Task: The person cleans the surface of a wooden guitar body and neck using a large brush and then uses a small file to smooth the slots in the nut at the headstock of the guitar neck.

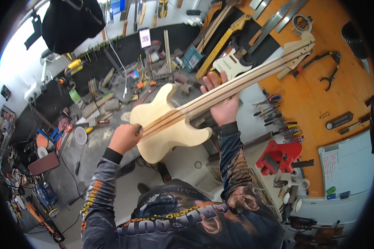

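Note:
An unfinished, pale wooden electric guitar body (162, 141) is held tilted in front of me, with darker stripes running along its middle. Its long striped neck (245, 83) points to the far right and ends in a drilled headstock (301, 47). My left hand (124, 139) is closed at the tail edge of the body; a small dark spot shows by its thumb, too small to name. Beneath the neck, my right hand (224, 108) supports it on the palm, fingers stretched out past the far side. Part of that palm is hidden by the neck.
A grey workbench (99, 141) beyond is cluttered with blocks, abrasives and hand tools. A white guitar body (232, 64) and a yellowish neck (224, 43) stand at the back. To the right are a red vise (278, 157), a rack of screwdrivers (274, 112) and a whiteboard (347, 166).

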The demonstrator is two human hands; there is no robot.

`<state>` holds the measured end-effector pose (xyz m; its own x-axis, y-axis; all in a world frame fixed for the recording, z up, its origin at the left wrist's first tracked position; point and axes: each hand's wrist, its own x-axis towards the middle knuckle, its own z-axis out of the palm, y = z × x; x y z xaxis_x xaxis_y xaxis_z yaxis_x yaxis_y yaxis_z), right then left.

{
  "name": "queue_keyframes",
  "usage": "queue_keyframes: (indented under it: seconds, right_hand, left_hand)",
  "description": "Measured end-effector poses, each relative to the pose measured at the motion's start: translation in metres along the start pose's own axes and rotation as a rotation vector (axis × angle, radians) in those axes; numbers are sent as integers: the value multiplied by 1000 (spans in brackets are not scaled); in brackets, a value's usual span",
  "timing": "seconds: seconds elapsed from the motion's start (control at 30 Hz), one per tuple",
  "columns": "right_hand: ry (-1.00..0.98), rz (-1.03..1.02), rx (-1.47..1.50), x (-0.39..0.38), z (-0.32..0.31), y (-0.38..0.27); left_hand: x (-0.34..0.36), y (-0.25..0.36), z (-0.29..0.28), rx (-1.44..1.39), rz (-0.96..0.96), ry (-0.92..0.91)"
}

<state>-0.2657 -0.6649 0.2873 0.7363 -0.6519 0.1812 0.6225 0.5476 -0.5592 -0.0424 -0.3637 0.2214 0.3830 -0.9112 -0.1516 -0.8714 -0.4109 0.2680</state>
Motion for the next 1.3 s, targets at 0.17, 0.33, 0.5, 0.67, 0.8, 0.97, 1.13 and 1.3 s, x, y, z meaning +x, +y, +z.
queue_keyframes:
  seconds: [0.17,0.33,0.5,0.67,0.8,0.97,1.13,1.3]
  right_hand:
    - [139,71,-133,26,59,29]
    - [-56,148,-139,53,77,42]
    - [-27,134,-146,74,52,34]
    - [-31,99,-240,77,49,52]
    - [-127,194,-98,64,78,46]
    - [-155,133,-132,52,91,46]
    - [-73,-48,-278,47,67,53]
    - [-25,-365,-542,45,131,60]
  left_hand:
    - [55,124,-193,-796,863,845]
    - [98,199,-294,-604,1135,1113]
    - [66,118,-204,-331,602,236]
    - [65,137,-236,-639,833,625]
    - [76,158,-275,-444,1042,980]
    - [47,68,-196,-431,665,249]
    - [69,59,-248,-878,481,607]
    - [100,27,-204,-1181,615,536]
